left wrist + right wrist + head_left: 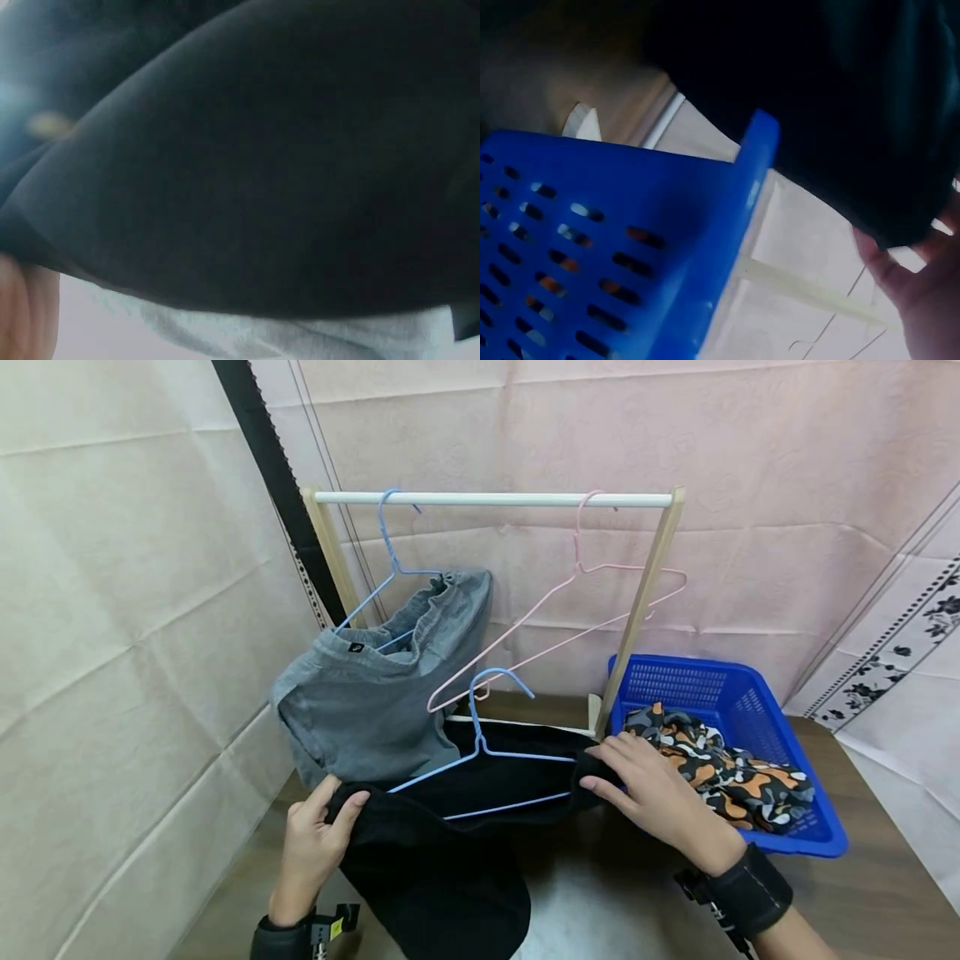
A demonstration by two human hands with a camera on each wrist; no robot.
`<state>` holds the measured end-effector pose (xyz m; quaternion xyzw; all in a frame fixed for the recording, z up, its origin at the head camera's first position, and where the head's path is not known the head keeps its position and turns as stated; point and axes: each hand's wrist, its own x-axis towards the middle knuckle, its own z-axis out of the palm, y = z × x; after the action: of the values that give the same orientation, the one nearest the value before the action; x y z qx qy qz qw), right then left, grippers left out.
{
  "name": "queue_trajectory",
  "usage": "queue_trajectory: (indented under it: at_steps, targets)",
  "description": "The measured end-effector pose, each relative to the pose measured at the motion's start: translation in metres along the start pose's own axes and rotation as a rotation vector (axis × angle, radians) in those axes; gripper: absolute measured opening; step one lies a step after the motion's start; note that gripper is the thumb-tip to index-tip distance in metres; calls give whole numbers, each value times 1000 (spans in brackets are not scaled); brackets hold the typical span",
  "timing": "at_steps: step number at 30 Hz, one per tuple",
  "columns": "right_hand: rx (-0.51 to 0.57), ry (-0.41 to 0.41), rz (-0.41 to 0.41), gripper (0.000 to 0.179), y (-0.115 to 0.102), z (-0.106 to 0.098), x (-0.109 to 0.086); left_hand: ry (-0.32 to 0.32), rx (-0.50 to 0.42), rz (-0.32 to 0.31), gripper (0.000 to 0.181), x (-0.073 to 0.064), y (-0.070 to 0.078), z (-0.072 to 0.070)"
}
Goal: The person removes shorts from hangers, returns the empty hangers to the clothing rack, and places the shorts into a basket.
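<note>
A black garment [442, 868] hangs between the two hands, its waist opening spread wide. Inside that opening sits a blue hanger [478, 739], its hook standing up above the cloth. My left hand [318, 835] pinches the left end of the waistband between thumb and fingers. At the right end, my right hand [660, 789] grips the cloth by the hanger's tip, with the thumb on the near side. Dark cloth [247, 172] fills most of the left wrist view. In the right wrist view, the thumb and fingers [889, 266] hold a corner of the garment.
A small rack with a white rail [487, 499] stands behind. Grey shorts [375, 693] hang there on another blue hanger [386, 539], beside a bare pink hanger [558, 585]. At right, a blue basket [825, 827] holds camouflage-patterned cloth [727, 768].
</note>
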<state>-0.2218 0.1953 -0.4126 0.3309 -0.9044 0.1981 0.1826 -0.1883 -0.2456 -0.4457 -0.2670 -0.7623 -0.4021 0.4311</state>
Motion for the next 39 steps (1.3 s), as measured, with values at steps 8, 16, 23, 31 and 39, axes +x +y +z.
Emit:
queue_trajectory:
  at_steps: [8, 16, 23, 31, 39]
  targets:
    - [-91, 108, -80, 30, -16, 4, -1, -29, -28, -6, 51, -1, 1, 7]
    - [-164, 73, -80, 45, -38, -11, 3, -35, -52, -9, 51, -1, 1, 8]
    - [-171, 73, -96, 47, -45, -16, 7, -50, -55, -13, 53, 2, 1, 12]
    - [-130, 103, -129, 42, -52, -18, 16, -80, -69, -1, 52, 5, -5, 15]
    - [-82, 60, -93, 32, -61, -20, 21, -148, -86, -27, 42, 10, 2, 14]
